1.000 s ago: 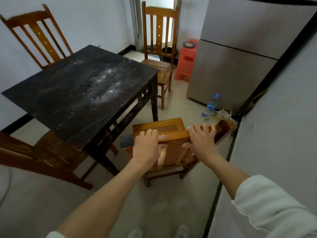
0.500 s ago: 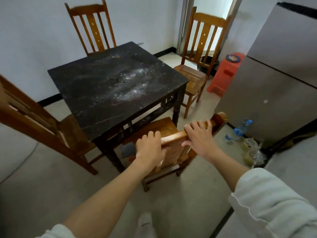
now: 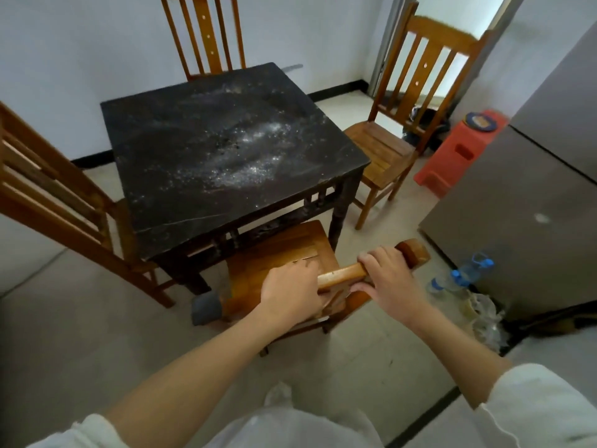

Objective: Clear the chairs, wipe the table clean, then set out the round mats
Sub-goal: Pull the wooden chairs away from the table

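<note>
A square black table (image 3: pixel 206 150) stands in the middle, its top dusted with white specks. A wooden chair (image 3: pixel 284 250) sits at the table's near side, seat partly under the tabletop. My left hand (image 3: pixel 290 292) and my right hand (image 3: pixel 387 273) both grip the chair's top rail. A grey cloth-like thing (image 3: pixel 205 307) lies at the chair's left edge. No round mats are in view.
Three more wooden chairs surround the table: left (image 3: pixel 48 195), far side (image 3: pixel 203 33), right (image 3: pixel 387 147). A grey fridge (image 3: pixel 523 202) fills the right. A red plastic stool (image 3: pixel 458 153) with a dish, water bottles (image 3: pixel 465 273) and a plastic bag (image 3: pixel 484 315) sit on the floor.
The chair has slid toward the table, its seat now partly under the tabletop. My view has swung left. Both hands keep hold of the top rail.
</note>
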`<action>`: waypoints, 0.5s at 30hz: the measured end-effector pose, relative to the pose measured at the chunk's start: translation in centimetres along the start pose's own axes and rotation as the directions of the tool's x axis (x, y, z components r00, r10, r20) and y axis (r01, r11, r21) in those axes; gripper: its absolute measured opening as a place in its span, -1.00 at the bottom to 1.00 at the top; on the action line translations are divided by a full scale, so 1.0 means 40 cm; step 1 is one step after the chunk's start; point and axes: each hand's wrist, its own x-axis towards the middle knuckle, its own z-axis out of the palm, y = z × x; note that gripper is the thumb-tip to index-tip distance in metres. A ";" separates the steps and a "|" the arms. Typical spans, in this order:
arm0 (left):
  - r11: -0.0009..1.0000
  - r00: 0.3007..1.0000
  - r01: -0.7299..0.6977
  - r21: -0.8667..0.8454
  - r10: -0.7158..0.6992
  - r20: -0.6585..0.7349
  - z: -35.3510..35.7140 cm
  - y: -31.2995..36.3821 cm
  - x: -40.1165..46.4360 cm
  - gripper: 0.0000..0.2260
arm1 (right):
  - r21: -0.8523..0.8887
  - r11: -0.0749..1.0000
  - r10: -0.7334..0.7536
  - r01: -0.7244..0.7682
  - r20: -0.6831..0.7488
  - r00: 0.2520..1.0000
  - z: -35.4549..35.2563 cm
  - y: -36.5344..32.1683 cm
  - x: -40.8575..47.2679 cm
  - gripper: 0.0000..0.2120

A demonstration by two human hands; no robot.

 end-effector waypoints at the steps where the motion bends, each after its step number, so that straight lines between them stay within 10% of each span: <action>1: 1.000 1.000 0.012 0.012 -0.012 -0.012 0.000 0.002 0.003 -0.61 | -0.031 0.999 -0.025 0.025 -0.023 0.999 0.011 0.006 0.000 -0.53; 15: 0.871 0.839 0.476 0.123 -0.408 -0.360 0.058 0.124 0.007 -0.58 | 0.007 0.960 -0.277 0.279 -0.102 0.955 0.015 0.132 0.060 -0.65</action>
